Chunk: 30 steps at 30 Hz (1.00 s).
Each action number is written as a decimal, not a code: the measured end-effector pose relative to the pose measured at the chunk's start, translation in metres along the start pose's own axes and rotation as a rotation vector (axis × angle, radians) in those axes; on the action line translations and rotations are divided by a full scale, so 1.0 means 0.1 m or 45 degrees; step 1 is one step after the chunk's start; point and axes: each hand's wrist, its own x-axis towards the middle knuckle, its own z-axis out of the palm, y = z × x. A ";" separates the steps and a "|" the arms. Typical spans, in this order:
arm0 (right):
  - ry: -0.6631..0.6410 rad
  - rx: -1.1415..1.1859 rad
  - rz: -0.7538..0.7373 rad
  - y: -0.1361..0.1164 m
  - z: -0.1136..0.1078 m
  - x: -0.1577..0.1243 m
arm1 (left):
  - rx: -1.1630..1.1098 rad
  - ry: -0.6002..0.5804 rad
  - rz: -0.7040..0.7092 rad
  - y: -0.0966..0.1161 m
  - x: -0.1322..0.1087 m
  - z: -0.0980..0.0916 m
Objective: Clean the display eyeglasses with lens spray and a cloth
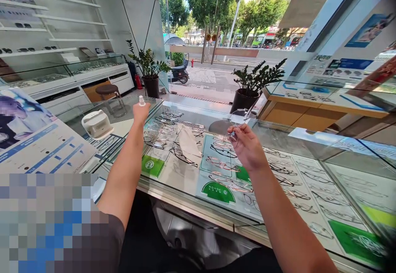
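Observation:
My left hand [141, 112] is raised above the far left part of the glass counter. Its fingers are wrapped round a small spray bottle [141, 100], and only the clear and white top shows above the fist. My right hand [249, 147] is held up over the counter, pinching a pair of thin-rimmed eyeglasses [232, 134]. The lenses are faint against the bright background. Between the two hands, a pale cloth [188, 141] lies crumpled on the counter top.
Beneath the glass of the display counter [173, 182] are rows of spectacle frames and green cards. A white device [97, 124] and a printed board [46, 141] stand at left. Two potted plants [151, 85] flank the doorway beyond. A stool [107, 90] stands at back left.

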 end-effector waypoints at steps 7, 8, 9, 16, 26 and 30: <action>0.031 0.018 0.003 0.03 -0.02 0.01 | 0.076 -0.070 -0.103 -0.22 0.11 0.06; 0.031 0.016 0.004 0.03 -0.02 0.01 | 0.084 -0.083 -0.117 -0.25 0.12 0.07; 0.032 0.012 0.003 0.03 -0.02 0.01 | 0.092 -0.097 -0.128 -0.26 0.13 0.08; 0.051 0.028 0.009 0.02 -0.02 0.03 | 0.173 -0.205 -0.136 -0.31 0.16 0.08; 0.019 0.004 0.015 0.01 -0.02 0.00 | 0.392 -0.318 -0.046 -0.39 0.16 0.11; 0.024 0.010 0.022 -0.01 0.01 0.00 | 0.498 -0.325 -0.047 -0.33 0.11 0.06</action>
